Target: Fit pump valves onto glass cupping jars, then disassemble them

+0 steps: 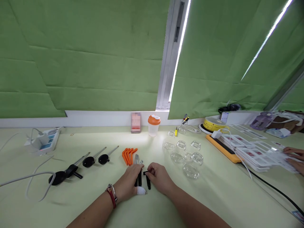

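Observation:
My left hand (131,181), with a white wrap on its thumb, is curled over a bunch of slim metal shafts with black handles (140,180); the fingers partly hide them. To the right, the fingertips of my right hand (157,175) pinch the top of a small black L-shaped piece (148,183) lying on the table. Just beyond the hands, several orange L-shaped pieces (128,155) lie side by side. Farther left are several black rounded parts with metal shafts (103,159).
Several clear glass vessels (177,157) stand right of my hands. A cup with an orange lid (154,126) and a phone (136,122) stand at the back. White cables (45,172) trail at left. Far right, another person's hands (295,158) touch white sheets (255,156).

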Motion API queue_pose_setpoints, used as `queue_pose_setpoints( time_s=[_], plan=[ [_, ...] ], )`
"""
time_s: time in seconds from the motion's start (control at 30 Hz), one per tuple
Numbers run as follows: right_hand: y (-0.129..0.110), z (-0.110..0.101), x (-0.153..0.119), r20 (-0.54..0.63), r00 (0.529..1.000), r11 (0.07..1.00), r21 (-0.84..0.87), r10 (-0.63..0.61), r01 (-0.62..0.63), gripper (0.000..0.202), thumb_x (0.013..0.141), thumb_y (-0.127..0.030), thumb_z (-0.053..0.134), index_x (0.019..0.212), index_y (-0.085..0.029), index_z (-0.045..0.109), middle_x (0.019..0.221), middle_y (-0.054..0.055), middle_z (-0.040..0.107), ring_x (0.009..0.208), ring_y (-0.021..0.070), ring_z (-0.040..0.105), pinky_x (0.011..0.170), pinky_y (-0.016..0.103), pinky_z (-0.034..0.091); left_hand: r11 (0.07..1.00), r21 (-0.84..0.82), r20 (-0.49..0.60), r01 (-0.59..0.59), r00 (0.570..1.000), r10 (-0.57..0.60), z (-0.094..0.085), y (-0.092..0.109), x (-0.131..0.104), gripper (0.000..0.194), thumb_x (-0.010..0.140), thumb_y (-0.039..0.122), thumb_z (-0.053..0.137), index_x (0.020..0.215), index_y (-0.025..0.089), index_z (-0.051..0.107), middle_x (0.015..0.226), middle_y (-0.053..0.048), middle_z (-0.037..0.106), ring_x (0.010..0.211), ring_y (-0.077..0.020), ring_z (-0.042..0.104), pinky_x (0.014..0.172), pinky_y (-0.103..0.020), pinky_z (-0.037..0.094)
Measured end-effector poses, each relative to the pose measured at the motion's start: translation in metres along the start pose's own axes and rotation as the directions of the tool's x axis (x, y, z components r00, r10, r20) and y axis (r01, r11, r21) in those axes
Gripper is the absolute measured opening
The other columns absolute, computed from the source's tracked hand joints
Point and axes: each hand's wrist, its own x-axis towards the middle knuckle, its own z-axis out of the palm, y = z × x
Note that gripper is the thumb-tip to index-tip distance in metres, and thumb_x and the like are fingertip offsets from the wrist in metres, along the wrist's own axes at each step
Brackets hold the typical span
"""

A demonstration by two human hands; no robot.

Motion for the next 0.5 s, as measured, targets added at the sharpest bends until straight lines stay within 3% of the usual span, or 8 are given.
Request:
queue_pose_setpoints(
  time_s=[0.33, 0.5],
  plan=[
    [-0.005, 0.001, 0.000, -0.045, 0.992, 0.983, -0.149, -0.117, 0.109, 0.007, 0.079, -0.014, 0.052, 0.077, -0.019, 0.056, 0.074, 0.001, 0.058, 0.065, 0.0139, 0.054, 0.061, 0.025, 0.043, 0.991, 0.084, 0.018, -0.105, 0.994, 0.104, -0.001, 0.006, -0.001, 0.066, 0.078, 0.046, 0.062, 0.133, 0.022, 0.034, 0.128, -0.014, 0.047, 0.115, -0.0302, 0.043, 0.100, -0.049, 0.032],
    [-0.007, 0.001, -0.001, -0.061, 0.992, 0.979, -0.180, -0.112, 0.099, 0.006, 0.079, -0.014, 0.053, 0.078, -0.019, 0.056, 0.077, 0.002, 0.057, 0.068, 0.0145, 0.054, 0.064, 0.026, 0.043, 0.991, 0.107, 0.071, -0.077, 0.995, 0.070, -0.015, -0.003, -0.008, 0.090, 0.058, 0.057, 0.074, 0.133, 0.022, 0.037, 0.132, -0.016, 0.044, 0.121, -0.0363, 0.038, 0.102, -0.055, 0.028]
  ],
)
